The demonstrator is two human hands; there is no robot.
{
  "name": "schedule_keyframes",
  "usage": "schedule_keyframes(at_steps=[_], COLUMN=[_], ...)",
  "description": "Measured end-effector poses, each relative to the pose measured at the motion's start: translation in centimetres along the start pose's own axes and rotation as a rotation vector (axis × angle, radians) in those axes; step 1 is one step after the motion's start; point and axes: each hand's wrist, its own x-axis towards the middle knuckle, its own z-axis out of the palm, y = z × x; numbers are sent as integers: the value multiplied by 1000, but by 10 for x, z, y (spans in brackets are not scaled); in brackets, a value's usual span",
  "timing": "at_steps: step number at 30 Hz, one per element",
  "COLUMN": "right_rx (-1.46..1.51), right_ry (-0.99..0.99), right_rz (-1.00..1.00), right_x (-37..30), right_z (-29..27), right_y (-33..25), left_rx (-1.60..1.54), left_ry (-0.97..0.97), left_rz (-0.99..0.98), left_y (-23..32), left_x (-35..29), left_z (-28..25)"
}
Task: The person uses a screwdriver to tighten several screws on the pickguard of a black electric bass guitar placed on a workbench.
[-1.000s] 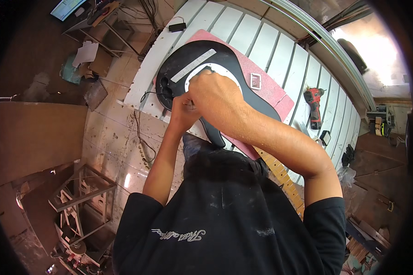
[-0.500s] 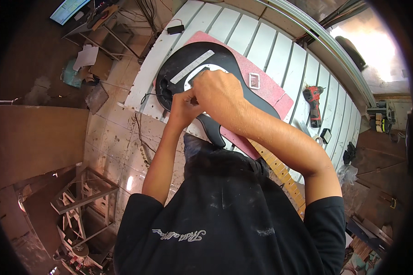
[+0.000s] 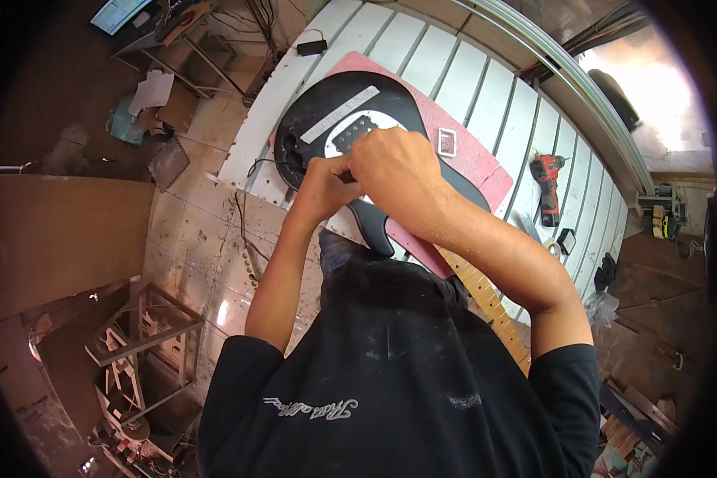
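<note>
A black electric guitar body (image 3: pixel 390 89) lies on a pink pad (image 3: pixel 486 177), its maple neck (image 3: pixel 486 296) running toward my right side. On the body are a white pickguard (image 3: pixel 334 149), a black pickup (image 3: pixel 347 138) with light dots, and a flat grey metal strip (image 3: pixel 338 115). Over the pickguard, my right hand (image 3: pixel 398 163) is closed with its knuckles up. My left hand (image 3: pixel 325 190) is pinched against it from the left. Whatever the fingers hold is hidden between the hands. A white rectangular frame (image 3: pixel 440 142) lies on the pad beside the guitar.
The white slatted table (image 3: pixel 446 60) carries a red cordless drill (image 3: pixel 547 187), a tape roll (image 3: pixel 553 248) and a small black box (image 3: pixel 311 48). A dark cable (image 3: pixel 243 231) hangs off its left edge. A metal frame stand (image 3: pixel 147 342) is on the floor at left.
My right hand has shifted slightly right and toward me, uncovering the black pickup. My left hand has moved a little right with it, still closed.
</note>
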Motion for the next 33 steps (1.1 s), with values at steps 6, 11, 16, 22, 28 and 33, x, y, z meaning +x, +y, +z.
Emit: schedule_keyframes(at_steps=[6, 11, 16, 22, 28, 33], right_rx=[-38, -2, -37, 31, -5, -42], right_ry=[-63, -74, -54, 59, -10, 5], right_rz=[-144, -73, -73, -175, 11, -148], right_x=[-1, -8, -7, -9, -10, -15], right_z=[4, -2, 4, 14, 13, 15], right_y=[4, 6, 10, 10, 11, 7], left_rx=[54, 72, 87, -10, 96, 68], left_ry=[-61, -52, -153, -81, -58, -35], left_rz=[21, -69, -82, -57, -54, 47], left_y=[-9, 2, 4, -3, 4, -11], left_x=[0, -1, 0, -5, -8, -14], left_z=[-3, 4, 4, 4, 10, 9])
